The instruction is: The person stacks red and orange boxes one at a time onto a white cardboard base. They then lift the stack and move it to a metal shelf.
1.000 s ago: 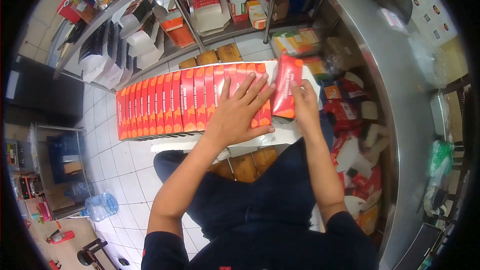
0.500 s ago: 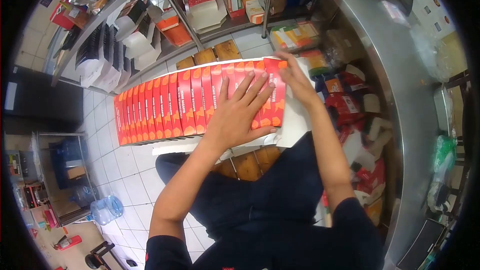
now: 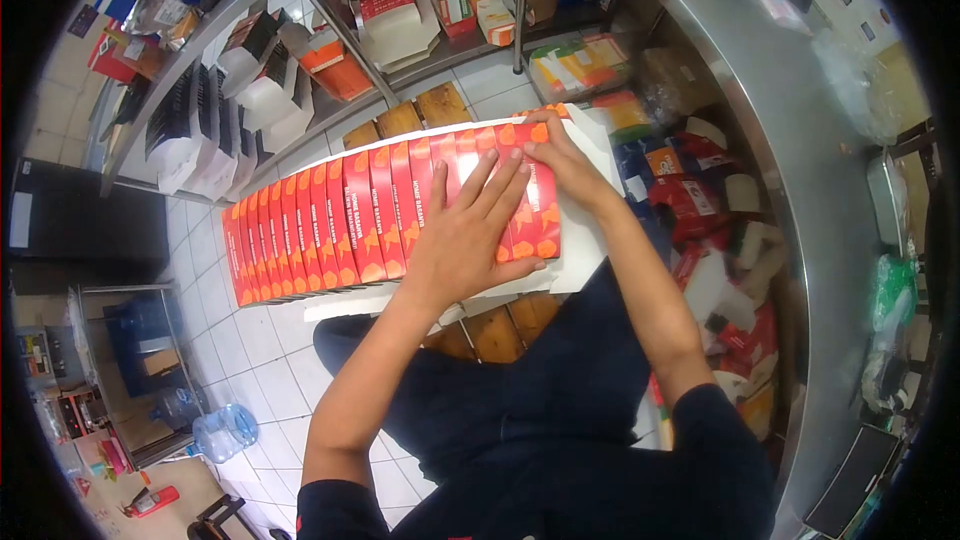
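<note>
A long row of red folded cartons (image 3: 330, 225) with orange shapes and white lettering lies across a white sheet (image 3: 585, 240) in front of my knees. My left hand (image 3: 465, 225) rests palm down on the right part of the row, fingers spread. At the right end, my right hand (image 3: 565, 162) has its fingers bent over the far corner of the end carton (image 3: 538, 210), thumb side toward my left fingers. Its fingertips are partly hidden. Beyond that hand, a small red and orange patterned piece (image 3: 545, 110) shows at the row's far edge.
Wooden slats (image 3: 495, 335) lie under the sheet. A shelf (image 3: 400, 70) ahead carries opened cartons and dark boxes. To my right, a heap of mixed packaging (image 3: 700, 230) lies below a steel counter edge (image 3: 770, 190). A clear water bottle (image 3: 225, 432) is on the tiled floor.
My right hand has come left and down onto the end carton's far corner. That carton, earlier raised and slanted, now sits in line with the row. My left hand stays on the cartons.
</note>
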The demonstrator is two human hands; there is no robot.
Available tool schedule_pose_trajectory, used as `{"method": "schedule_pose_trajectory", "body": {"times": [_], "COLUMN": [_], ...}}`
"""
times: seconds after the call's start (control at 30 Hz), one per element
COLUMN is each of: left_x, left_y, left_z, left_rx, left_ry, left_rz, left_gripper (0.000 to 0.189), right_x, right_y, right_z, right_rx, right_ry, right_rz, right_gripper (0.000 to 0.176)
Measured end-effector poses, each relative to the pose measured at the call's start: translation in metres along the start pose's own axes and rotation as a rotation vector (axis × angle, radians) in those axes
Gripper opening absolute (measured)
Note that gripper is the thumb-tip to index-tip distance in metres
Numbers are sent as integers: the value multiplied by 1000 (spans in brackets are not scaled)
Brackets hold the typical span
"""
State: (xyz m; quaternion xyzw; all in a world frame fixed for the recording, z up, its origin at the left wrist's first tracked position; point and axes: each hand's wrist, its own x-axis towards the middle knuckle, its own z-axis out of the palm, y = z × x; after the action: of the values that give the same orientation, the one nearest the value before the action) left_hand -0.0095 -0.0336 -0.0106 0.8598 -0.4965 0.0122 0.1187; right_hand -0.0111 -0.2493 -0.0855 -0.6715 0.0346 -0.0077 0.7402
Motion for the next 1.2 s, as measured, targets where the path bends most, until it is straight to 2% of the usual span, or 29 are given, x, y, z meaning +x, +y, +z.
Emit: {"method": "schedule_pose_trajectory", "body": {"times": [0.07, 0.13, 0.17, 0.23, 0.27, 0.3, 0.37, 0.4, 0.47, 0.53, 0.6, 0.63, 0.7, 0.73, 0.77, 0.8, 0.83, 0.87, 0.9, 0.93, 0.97, 1.0, 1.03, 1.1, 1.13, 1.2], "left_x": [-1, -1, 0, -1, 0, 2, 2, 3, 7, 9, 9, 10, 11, 12, 11, 11, 12, 12, 11, 10, 11, 12, 12, 12, 12, 11], "left_y": [0, 0, -2, 0, -2, -3, 0, 3, 10, 11, 12, 12, 13, 14, 14, 12, 12, 12, 12, 12, 14, 14, 13, 13, 12, 11], "left_z": [0, 0, -1, -2, -1, -1, 4, 4, 1, -2, -4, -4, -3, -3, -2, -1, -1, 0, 0, 0, 0, -1, -2, 0, -1, 1], "left_rx": [2, -21, -17, -31, -24, -49, 2, -1, -15, 91, 96, 95, 105, 104, 103, 118, 123, 125, 130, 139, 127, 115, 124, 89, 77, 75], "left_ry": [5, 20, 18, 4, -9, -9, 12, -1, -14, -34, -62, -83, -100, -92, -81, -77, -82, -77, -77, -89, -90, -88, -97, -56, -58, -64], "left_rz": [-6, -2, -1, -10, 0, 43, -16, -11, 35, -3, 6, -7, 11, -2, -20, -15, -17, -19, -22, -29, -34, -39, -50, -38, -39, -56], "left_gripper": [102, 102, 102, 103, 104, 104, 105, 105, 104, 106, 103, 101, 100, 101, 101, 103, 103, 104, 105, 105, 106, 106, 106, 108, 107, 106], "right_x": [3, 13, 16, 15, 23, 25, 27, 36, 41, 39, 31, 28, 22, 12, -3, -20, -40, -72, -98, -131, -150, -174, -202, -251, -276, -328], "right_y": [4, 8, 9, -6, 5, 4, 3, 20, 19, 11, -6, -3, 1, 7, 15, 20, 34, 36, 52, 61, 137, 189, 230, 292, 315, 337], "right_z": [3, 8, 7, 12, 8, 9, 7, 2, 5, 0, 1, 2, 3, -2, -12, -29, -48, -73, -99, -123, -160, -196, -222, -253, -259, -267], "right_rx": [-69, -56, -52, 99, -9, -48, 18, -62, -154, -209, -76, -63, -172, -309, -367, -354, -319, -395, -102, -345, -224, -337, -554, -847, -900, -797], "right_ry": [67, 164, 165, -10, -25, -10, -73, -90, -110, -97, -209, -193, -47, 42, 232, 394, 543, 762, 918, 1154, 1473, 1599, 1605, 1476, 1401, 1224], "right_rz": [-27, -169, -171, -43, -121, -93, -79, -170, -210, -248, 19, 17, -95, -218, -440, -563, -588, -514, -290, 39, 53, 160, 372, 785, 873, 863], "right_gripper": [46, 47, 47, 45, 46, 47, 45, 42, 42, 44, 53, 53, 67, 67, 63, 53, 45, 34, 26, 24, 23, 30, 39, 56, 65, 61]}}
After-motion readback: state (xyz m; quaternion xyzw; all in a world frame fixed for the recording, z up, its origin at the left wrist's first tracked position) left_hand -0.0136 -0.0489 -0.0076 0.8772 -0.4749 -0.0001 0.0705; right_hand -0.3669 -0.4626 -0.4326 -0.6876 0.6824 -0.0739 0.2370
